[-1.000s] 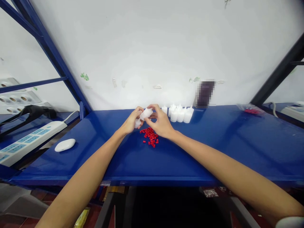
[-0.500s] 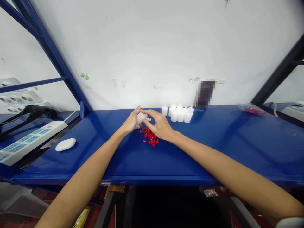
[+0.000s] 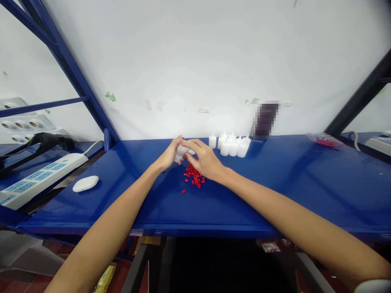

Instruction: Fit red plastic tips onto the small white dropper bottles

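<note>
My left hand (image 3: pixel 170 156) is closed round a small white plastic bottle (image 3: pixel 179 153), which is tilted. My right hand (image 3: pixel 204 158) is curled against the same bottle from the right, index finger by its top and thumb lower down. A bit of red (image 3: pixel 183 139), apparently a cap, shows at the bottle's top between the fingers; the exact contact there is hidden. Part of another white object (image 3: pixel 191 151) peeks out behind my right hand. Just below the hands lies a pile of small red caps (image 3: pixel 194 176), with one loose red cap (image 3: pixel 183 191) nearer the front edge.
Several white bottles with nozzle tips (image 3: pixel 232 145) stand at the back, right of my hands. A white oval case (image 3: pixel 86 184) and a power strip (image 3: pixel 45 177) are at left. A plastic bag with red pieces (image 3: pixel 325 141) lies far right on the blue table (image 3: pixel 293 179).
One red cap now lies apart in front of the pile. The bottle has turned slightly between my hands and more of its lower end shows. Both hands stay in nearly the same place.
</note>
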{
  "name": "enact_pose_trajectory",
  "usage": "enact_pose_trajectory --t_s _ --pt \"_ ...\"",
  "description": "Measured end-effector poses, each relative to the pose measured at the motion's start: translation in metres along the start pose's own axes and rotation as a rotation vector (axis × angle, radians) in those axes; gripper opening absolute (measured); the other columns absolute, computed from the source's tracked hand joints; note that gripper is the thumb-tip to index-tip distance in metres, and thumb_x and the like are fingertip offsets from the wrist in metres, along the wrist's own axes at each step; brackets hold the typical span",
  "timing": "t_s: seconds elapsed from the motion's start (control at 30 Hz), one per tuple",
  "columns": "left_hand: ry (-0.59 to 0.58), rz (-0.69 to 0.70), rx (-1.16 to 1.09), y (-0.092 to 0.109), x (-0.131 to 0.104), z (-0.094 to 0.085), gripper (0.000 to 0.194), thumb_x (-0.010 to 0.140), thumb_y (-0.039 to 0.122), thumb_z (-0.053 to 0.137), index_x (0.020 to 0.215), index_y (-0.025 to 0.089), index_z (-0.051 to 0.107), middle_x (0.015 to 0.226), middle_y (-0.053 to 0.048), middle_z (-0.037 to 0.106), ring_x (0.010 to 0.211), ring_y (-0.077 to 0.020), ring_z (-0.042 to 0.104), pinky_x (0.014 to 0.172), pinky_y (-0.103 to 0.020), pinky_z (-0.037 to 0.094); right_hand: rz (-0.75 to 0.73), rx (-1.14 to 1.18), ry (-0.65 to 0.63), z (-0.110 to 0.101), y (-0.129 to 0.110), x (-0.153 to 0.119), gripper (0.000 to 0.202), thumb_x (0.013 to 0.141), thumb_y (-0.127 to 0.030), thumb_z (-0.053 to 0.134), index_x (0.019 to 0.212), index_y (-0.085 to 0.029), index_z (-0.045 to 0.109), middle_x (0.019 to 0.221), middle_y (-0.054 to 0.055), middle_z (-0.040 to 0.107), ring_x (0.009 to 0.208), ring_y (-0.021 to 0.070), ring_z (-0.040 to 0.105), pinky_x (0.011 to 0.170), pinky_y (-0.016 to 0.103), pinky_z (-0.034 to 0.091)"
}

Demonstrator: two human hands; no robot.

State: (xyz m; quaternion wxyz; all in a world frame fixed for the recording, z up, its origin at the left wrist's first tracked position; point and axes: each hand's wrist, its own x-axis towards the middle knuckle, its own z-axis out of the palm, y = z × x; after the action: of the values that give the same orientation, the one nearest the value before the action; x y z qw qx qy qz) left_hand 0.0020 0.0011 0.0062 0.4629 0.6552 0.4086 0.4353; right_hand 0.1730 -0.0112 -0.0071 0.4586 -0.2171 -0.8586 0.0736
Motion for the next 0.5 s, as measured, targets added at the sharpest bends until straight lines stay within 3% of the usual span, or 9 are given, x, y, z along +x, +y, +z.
enact_pose_trajectory --t_s 0.2,0.33,0.4,0.5 --pt "-0.055 0.057 0.133 -0.004 -0.001 0.001 0.063 0.087 0.074 0.037 0.08 0.016 0.06 0.056 -0.001 0.052 0.047 -0.0111 0.048 0.042 -0.022 0.041 0.102 0.02 0.065 0.002 0.008 -0.001 0.03 0.092 -0.019 0.051 0.12 -0.025 0.061 0.113 0.008 0.055 0.098 0.0208 0.06 0.093 0.042 0.051" --pt "-0.074 0.127 0.192 -0.009 0.001 -0.009 0.061 0.082 0.075 0.047 0.081 0.015 0.058 0.058 0.001 0.049 0.047 -0.0096 0.046 0.043 -0.022 0.041 0.144 0.128 0.101 0.003 0.004 -0.001 0.046 0.09 -0.019 0.052 0.136 -0.026 0.044 0.121 0.008 0.056 0.096 0.0196 0.062 0.089 0.04 0.054" --pt "-0.009 0.163 0.204 -0.013 0.003 -0.019 0.061 0.08 0.075 0.051 0.079 0.015 0.057 0.058 0.001 0.049 0.047 -0.0089 0.046 0.043 -0.021 0.041 0.167 0.103 0.116 0.001 0.002 -0.001 0.051 0.09 -0.018 0.05 0.139 -0.025 0.037 0.128 0.01 0.052 0.099 0.0206 0.062 0.088 0.04 0.053" --pt "0.171 0.226 0.2 -0.022 0.007 -0.037 0.063 0.078 0.078 0.05 0.083 0.015 0.057 0.063 0.0 0.052 0.05 -0.0095 0.051 0.047 -0.022 0.044 0.139 -0.045 -0.02 -0.001 0.002 0.001 0.039 0.09 -0.015 0.047 0.128 -0.022 0.05 0.125 0.011 0.055 0.106 0.0226 0.059 0.094 0.041 0.048"
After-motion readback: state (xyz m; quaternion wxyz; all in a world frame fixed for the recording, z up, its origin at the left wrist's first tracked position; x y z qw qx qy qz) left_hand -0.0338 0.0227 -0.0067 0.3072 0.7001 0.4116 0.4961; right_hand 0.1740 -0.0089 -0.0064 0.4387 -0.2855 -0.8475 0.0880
